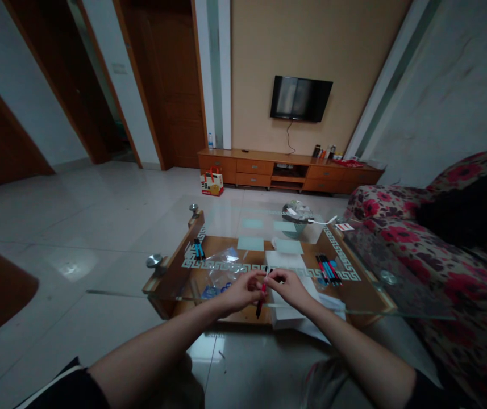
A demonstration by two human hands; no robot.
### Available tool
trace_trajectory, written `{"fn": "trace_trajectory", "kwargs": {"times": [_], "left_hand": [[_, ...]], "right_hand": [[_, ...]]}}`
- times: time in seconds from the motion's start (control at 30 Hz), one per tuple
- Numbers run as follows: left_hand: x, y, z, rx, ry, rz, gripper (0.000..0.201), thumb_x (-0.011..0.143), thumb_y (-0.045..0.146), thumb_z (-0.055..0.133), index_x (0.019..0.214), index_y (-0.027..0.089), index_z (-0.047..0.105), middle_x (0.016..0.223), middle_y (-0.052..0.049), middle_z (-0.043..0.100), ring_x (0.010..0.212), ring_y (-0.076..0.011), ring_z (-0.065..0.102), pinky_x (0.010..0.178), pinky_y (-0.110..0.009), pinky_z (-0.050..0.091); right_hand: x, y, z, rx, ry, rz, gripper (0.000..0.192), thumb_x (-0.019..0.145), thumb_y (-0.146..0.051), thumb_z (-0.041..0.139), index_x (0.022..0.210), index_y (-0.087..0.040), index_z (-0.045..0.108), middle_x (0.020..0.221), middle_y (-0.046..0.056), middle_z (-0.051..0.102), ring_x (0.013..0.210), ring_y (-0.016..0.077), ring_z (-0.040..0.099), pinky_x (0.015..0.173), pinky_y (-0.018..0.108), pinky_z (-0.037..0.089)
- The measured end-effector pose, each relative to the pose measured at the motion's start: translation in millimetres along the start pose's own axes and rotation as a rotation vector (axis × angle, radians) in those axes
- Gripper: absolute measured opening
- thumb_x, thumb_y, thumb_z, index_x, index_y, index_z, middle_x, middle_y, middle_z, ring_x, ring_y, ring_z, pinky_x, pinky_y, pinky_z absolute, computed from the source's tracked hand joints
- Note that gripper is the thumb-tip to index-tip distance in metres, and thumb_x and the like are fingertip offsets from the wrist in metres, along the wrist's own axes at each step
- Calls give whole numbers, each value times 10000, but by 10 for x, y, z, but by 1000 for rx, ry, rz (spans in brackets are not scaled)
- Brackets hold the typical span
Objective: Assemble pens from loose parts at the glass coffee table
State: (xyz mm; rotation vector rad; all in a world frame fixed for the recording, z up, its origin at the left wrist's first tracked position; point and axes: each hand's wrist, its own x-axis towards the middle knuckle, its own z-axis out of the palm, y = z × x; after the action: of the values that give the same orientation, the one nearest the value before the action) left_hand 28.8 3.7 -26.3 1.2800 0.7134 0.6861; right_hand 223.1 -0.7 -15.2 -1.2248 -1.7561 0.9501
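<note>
Over the near edge of the glass table (303, 309), my left hand (243, 291) is closed around a red and black pen (259, 308), whose dark end points down toward me. My right hand (286, 285) meets it at the pen's upper end, thumb and fingertips pinched on a small pen part. A thin white piece and a dark tip show between the two hands, too small to make out fully. To the right lies a row of red, blue and black pens (329, 270). A few blue and black pens (198, 250) rest at the left.
Clear plastic bags (224, 264) lie left of my hands. A white box (286, 315) and papers are near the right hand. Beyond stands a bin (294, 227) with a bag liner. A flowered sofa (396, 221) is at the right, a wooden TV cabinet (254, 166) at the back.
</note>
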Motion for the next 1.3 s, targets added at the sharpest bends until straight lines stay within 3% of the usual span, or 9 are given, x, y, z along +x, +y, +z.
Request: {"fn": "trace_trajectory", "kwargs": {"times": [0.17, 0.3, 0.37, 0.53, 1.07, 1.2, 1.3], "left_hand": [[27, -20, -28, 19, 24, -18, 497, 733, 299, 764, 1179, 192, 574, 850, -22, 636, 751, -161, 658, 632, -255, 508], [46, -33, -29, -27, 70, -48, 488, 746, 319, 766, 1184, 208, 579, 862, -20, 624, 765, -168, 673, 677, -287, 534], [49, -37, -29, -40, 90, -54, 484, 733, 327, 783, 1159, 208, 587, 870, -20, 622, 770, -167, 675, 700, -301, 543], [54, -44, -14, -43, 103, -42, 426, 727, 345, 783, 1075, 197, 585, 894, -28, 639, 751, -161, 668, 696, -318, 557], [-3, 62, 57, -28, 98, -65, 308, 762, 267, 692, 1025, 181, 555, 895, -40, 643, 745, -159, 666, 660, -281, 533], [6, 54, 67, -21, 90, -55, 308, 769, 276, 691, 1029, 181, 557, 895, -45, 648, 750, -159, 668, 654, -273, 529], [18, 47, 80, -33, 84, -60, 299, 769, 286, 697, 1015, 186, 559, 877, -34, 652, 734, -147, 666, 654, -260, 519]], "right_hand": [[16, 22, -50, -125, 2, -21, 286, 864, -439, 630, 754, -202, 744, 726, 24, 707, 690, 179, 611, 646, 271, 426], [81, 164, -269, -235, 195, -6, 334, 948, -398, 486, 855, -198, 737, 827, 46, 713, 773, 198, 630, 705, 290, 446], [103, 270, -375, -354, 237, -14, 266, 932, -336, 507, 877, -187, 720, 873, 61, 702, 819, 206, 625, 749, 301, 449], [98, 510, -463, -572, 92, -30, 137, 854, -216, 621, 958, -188, 704, 914, 64, 656, 877, 201, 606, 819, 302, 441], [106, 655, -390, -671, 36, 69, 112, 875, -202, 603, 833, -163, 699, 938, 90, 626, 887, 199, 606, 825, 275, 419], [142, 618, -375, -636, 101, 14, 103, 869, -165, 577, 826, -157, 670, 910, 95, 634, 887, 204, 595, 827, 285, 422], [161, 548, -351, -491, 179, -8, 116, 885, -198, 543, 844, -168, 647, 835, 70, 649, 804, 199, 599, 765, 298, 442]]}}
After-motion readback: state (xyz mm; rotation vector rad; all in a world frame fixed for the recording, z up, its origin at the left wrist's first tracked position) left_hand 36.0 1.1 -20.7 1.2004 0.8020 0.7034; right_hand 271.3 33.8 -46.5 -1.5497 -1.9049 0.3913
